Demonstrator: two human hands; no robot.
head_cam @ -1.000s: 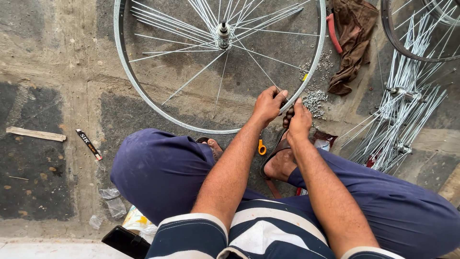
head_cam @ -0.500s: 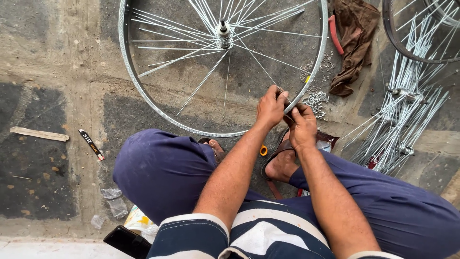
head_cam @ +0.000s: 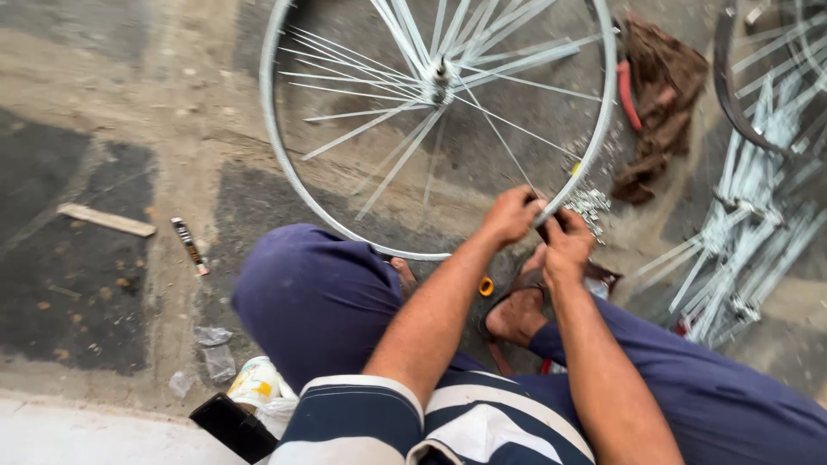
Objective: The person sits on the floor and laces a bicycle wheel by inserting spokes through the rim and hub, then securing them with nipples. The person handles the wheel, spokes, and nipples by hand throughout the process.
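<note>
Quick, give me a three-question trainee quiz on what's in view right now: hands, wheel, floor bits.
1. True or false: both hands are at the near rim of the bicycle wheel.
2. What lies right of the wheel, past the rim? A) brown rag B) bucket C) hammer
3. Which loose parts are piled at the far right?

Key:
1. True: the left hand and the right hand meet at the rim.
2. A, the brown rag.
3. A heap of spoked hubs.
</note>
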